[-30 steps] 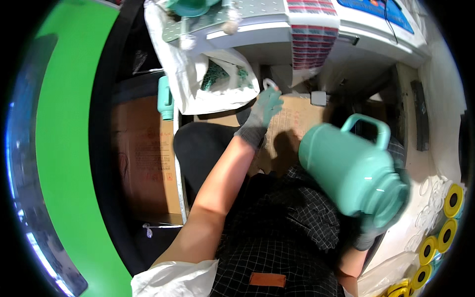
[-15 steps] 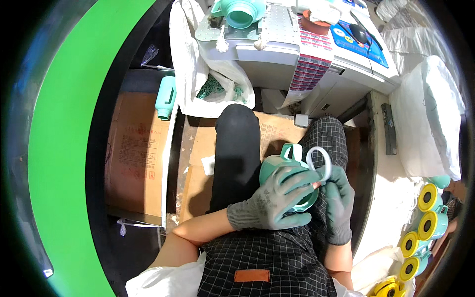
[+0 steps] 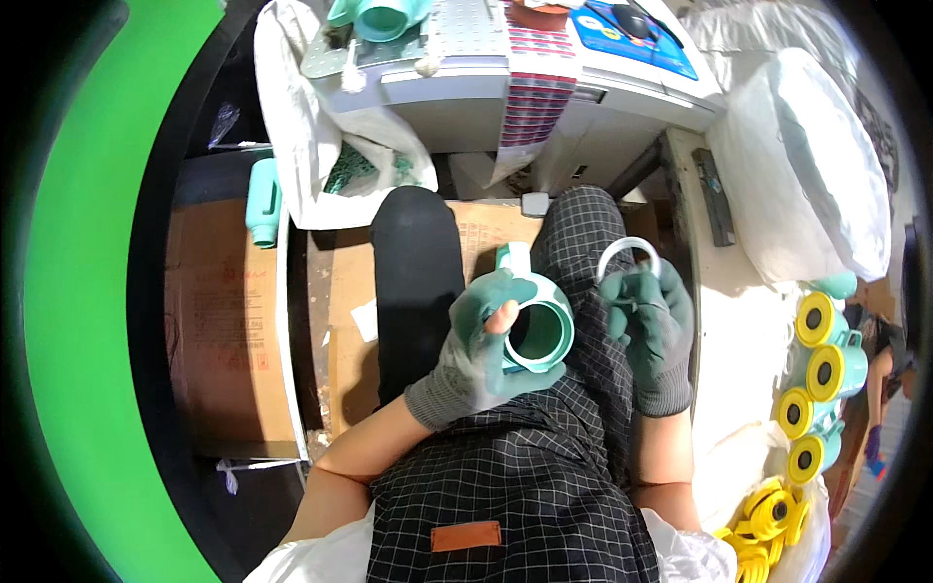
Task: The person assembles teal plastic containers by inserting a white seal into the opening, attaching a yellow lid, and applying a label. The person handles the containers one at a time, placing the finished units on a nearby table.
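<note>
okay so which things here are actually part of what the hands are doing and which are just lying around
In hand:
left hand gripping the teal jug, mouth up
right hand pinching the white ring

Lying about:
teal bottle on cardboard
yellow-capped teal jugs at right
white bag
striped cloth over the bench

Both the left hand (image 3: 481,355) and the right hand (image 3: 649,325) are wearing grey-green knit gloves with ribbed cuffs; the left glove's thumb tip is seemingly missing. Behind the wrists, the forearms are showing no sleeves.
</note>
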`<action>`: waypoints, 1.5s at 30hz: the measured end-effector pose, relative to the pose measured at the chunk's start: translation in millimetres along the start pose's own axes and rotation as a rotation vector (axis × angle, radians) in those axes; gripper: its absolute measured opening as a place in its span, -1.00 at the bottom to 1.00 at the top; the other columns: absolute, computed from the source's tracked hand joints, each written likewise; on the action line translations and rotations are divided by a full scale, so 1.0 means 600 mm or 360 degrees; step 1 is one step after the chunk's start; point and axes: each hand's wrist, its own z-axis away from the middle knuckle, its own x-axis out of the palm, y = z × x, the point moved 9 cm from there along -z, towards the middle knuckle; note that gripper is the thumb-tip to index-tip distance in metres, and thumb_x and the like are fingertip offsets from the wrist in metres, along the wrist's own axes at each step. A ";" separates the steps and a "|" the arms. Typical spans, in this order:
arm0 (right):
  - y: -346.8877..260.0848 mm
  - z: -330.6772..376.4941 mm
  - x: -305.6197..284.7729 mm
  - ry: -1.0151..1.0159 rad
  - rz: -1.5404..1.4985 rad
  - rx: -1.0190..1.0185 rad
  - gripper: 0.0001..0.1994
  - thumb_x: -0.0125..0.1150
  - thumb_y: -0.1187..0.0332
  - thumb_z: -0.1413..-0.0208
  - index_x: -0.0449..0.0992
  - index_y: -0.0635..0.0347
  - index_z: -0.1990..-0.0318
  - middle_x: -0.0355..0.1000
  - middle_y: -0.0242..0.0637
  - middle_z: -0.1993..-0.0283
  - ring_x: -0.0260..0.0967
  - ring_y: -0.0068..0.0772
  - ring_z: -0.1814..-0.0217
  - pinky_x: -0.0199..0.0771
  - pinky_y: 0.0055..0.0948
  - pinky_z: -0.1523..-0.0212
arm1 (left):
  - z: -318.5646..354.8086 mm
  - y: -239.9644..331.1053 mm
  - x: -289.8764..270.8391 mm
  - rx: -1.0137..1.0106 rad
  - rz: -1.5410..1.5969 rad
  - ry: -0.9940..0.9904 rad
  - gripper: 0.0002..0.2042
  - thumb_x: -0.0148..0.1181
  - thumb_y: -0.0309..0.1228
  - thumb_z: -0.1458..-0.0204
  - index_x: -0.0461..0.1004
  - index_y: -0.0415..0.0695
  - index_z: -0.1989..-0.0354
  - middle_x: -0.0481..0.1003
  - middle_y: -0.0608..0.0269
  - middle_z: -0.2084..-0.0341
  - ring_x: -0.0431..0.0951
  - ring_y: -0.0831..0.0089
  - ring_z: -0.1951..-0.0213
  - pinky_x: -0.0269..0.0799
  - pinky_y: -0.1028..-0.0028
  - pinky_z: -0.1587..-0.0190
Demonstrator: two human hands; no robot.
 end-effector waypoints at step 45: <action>0.003 0.089 0.172 -0.0831 0.2031 -0.1684 -0.75 0.30 0.11 -0.06 0.54 0.09 0.33 0.45 -0.29 0.18 0.37 -0.33 0.24 0.37 -0.28 0.24 | -0.118 -0.006 -0.002 0.0278 -0.0823 -0.0992 -0.88 0.33 -0.33 0.06 0.67 -0.01 0.35 0.51 0.22 0.16 0.54 0.18 0.01 0.52 0.17 -0.10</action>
